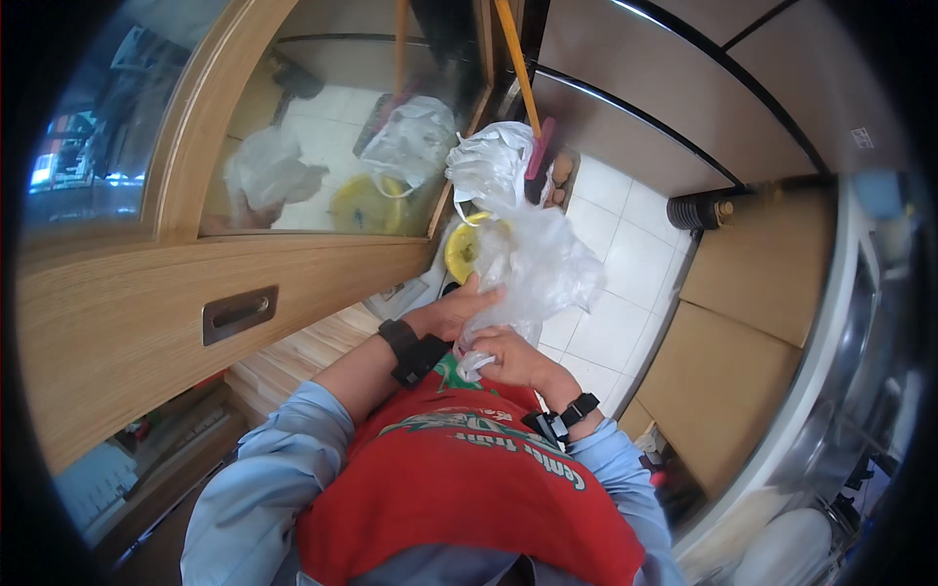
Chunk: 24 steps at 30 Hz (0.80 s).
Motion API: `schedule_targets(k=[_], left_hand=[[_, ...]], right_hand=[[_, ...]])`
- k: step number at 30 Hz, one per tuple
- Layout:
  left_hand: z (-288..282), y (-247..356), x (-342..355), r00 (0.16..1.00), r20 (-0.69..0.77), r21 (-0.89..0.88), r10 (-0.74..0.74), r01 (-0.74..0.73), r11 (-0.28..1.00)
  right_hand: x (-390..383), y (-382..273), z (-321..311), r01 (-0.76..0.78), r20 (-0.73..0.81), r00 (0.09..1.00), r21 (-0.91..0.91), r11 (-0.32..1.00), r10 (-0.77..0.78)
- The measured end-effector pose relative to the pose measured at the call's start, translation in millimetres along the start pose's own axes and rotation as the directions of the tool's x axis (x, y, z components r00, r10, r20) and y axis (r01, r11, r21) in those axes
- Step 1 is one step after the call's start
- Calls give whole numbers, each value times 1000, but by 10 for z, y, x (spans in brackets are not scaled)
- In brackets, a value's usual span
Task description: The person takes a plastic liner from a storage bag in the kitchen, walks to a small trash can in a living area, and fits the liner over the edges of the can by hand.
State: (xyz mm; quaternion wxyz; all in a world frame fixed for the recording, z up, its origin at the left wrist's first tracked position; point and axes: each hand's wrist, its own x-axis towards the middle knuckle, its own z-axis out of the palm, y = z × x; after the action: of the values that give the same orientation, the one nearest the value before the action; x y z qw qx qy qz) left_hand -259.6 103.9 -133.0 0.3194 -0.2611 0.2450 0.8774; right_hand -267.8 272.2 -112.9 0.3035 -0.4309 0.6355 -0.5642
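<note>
Centrally, the right grip (pixel 516 357) is curled closed on a bunched part of the clear bag (pixel 549 256), whose near side is clasped by the left grip (pixel 457 309), itself partly hidden. The clear bag is spread outward above the tiled floor (pixel 608 324). Farther left, a yellow basin (pixel 457 256) is seen; beyond, a white bag (pixel 490 158).
</note>
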Motion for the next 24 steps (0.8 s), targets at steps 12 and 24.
schedule_targets(k=[12, 24], left_hand=[[-310, 178, 94, 919, -230, 9, 321, -327, 945], [-219, 545, -314, 896, -207, -121, 392, -421, 899]], right_hand=[[-161, -470, -376, -301, -485, 833, 5, 954, 266], [-834, -281, -853, -173, -752, 375, 518, 838, 542]])
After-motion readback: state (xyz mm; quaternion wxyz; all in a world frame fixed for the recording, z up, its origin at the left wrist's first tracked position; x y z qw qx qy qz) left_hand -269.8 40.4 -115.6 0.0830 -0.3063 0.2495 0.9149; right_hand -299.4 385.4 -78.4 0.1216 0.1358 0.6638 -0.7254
